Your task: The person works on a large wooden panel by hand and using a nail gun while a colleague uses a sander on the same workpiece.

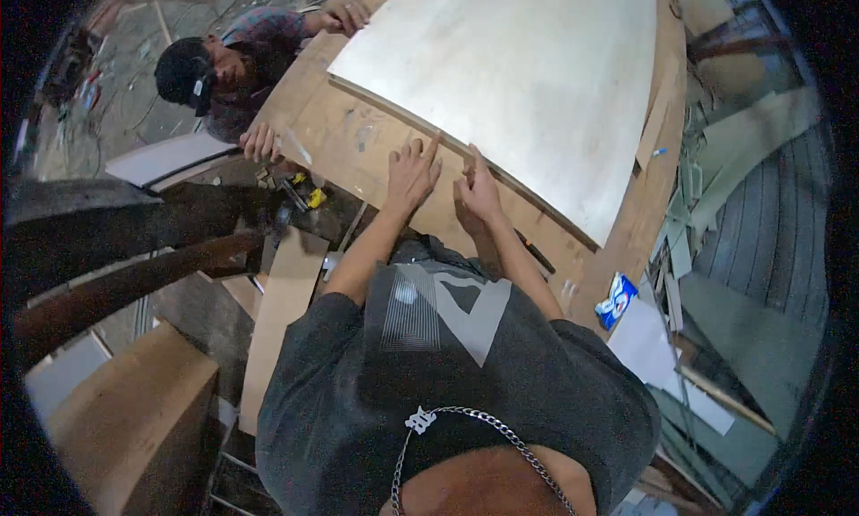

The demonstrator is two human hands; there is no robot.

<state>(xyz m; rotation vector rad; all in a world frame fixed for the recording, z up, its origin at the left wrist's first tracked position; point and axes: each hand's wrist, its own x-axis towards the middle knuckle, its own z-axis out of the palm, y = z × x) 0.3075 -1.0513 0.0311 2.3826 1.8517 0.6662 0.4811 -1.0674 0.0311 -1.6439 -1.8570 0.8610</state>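
A large pale board (510, 86) lies on a brown wooden tabletop (358, 144), its near edge running slantwise in front of me. My left hand (413, 174) rests by that edge with the fingers apart and the index finger stretched to the board. Close beside it, my right hand (480, 192) points its index finger at the same edge while its other fingers curl loosely. Neither hand shows anything held. Beside my right forearm lies a dark slim tool (534, 251), partly hidden; its kind is unclear.
A person in a dark cap (186, 73) crouches at the far left, one hand (259, 143) on the tabletop corner, the other (347, 15) near the board. A blue packet (616, 301) lies at right. Offcuts (716, 158) pile beyond; a yellow-black tool (316, 197) sits below left.
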